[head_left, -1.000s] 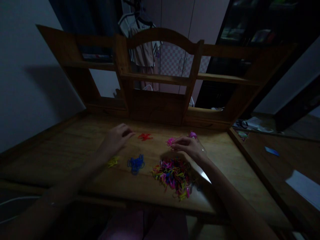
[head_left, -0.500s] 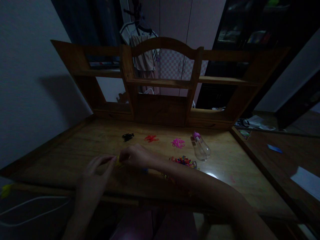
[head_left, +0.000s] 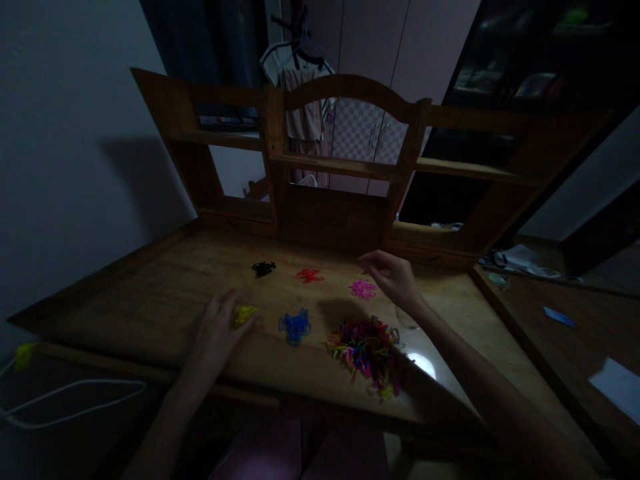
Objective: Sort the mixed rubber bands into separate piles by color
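Observation:
My left hand (head_left: 217, 330) rests low on the desk, thumb and fingers apart around a small pile of yellow rubber bands (head_left: 244, 315). Raised behind the pink rubber bands (head_left: 363, 289), my right hand (head_left: 393, 275) has its fingers loosely bent, with a small gap at the tips and no visible object between them. Blue rubber bands (head_left: 295, 327) lie between the hands. A larger heap of mixed-colour bands (head_left: 367, 350) sits nearer the front edge. Farther back are the red rubber bands (head_left: 310, 275) and the black rubber bands (head_left: 263, 269).
A wooden shelf unit (head_left: 335, 167) stands along the back of the desk (head_left: 170, 287). My right forearm mostly hides a clear bottle (head_left: 407, 319). At right is a lower brown surface (head_left: 530, 333) bearing a blue card (head_left: 559, 316) and white paper (head_left: 617, 387).
My right hand has left the yellow bands and swung right, above the pink bands. My left hand has opened beside the yellow pile. The blue pile and mixed heap are now uncovered.

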Demonstrator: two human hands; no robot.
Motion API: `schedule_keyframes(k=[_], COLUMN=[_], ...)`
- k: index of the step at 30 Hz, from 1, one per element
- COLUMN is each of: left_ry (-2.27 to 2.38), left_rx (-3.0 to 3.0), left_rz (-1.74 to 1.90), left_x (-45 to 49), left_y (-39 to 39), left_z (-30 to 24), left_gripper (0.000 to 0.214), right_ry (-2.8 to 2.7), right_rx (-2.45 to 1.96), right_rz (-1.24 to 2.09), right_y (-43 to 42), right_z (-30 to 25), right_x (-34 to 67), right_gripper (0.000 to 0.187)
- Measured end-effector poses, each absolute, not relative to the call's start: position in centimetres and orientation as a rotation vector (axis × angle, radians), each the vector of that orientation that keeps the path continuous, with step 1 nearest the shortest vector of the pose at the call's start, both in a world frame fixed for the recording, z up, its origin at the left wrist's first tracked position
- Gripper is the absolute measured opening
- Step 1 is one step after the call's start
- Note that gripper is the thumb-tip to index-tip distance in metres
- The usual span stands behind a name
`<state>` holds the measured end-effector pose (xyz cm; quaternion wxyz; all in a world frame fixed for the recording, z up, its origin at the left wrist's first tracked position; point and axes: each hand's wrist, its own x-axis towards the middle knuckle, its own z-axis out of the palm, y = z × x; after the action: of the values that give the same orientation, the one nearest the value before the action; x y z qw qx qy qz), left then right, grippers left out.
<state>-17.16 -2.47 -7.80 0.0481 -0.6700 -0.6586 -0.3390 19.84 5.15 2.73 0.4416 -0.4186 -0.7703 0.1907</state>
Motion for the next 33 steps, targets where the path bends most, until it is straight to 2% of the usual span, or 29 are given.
schedule_keyframes(k=[4,9,15,24,29,33], left_ry=[-1.941,-1.827,-1.657,-1.530,-1.560,-1.561], left_rx=[-2.058,-2.453,-2.850,-2.990,-2.993,-3.001], left_rz=[-1.205,-1.285,-1.153,-0.828,-0.881,-1.014], left_x=[-14.8,-6.5,0.3,1.3,1.5,1.5], left_y=[-3.8,-6.4,-6.3,-4.1,-3.9,-4.2], left_z=[-5.4,-2.7,-3.2,-4.3,-4.0,-3.3], left_gripper=[0.047,0.015,0.020,0.018,0.010,0.011], right_ry=[-1.813,-1.877,-2.060,-2.098,-2.103,-2.094], right_rx=[-1.146,-1.156,-1.114,-1.100,-1.098,-1.097], right_rz=[0.261,0.033,-0.060,0.022,0.028,0.021], right_y=[4.5,4.2,4.0,3.8,3.7,3.7], right_z=[1.6,-0.5,-1.3,-1.7,-1.6,-1.6], right_x=[23.6,24.9,24.6,23.9,24.0,24.0], right_gripper=[0.023,0.022,0.024,0.024,0.025,0.025])
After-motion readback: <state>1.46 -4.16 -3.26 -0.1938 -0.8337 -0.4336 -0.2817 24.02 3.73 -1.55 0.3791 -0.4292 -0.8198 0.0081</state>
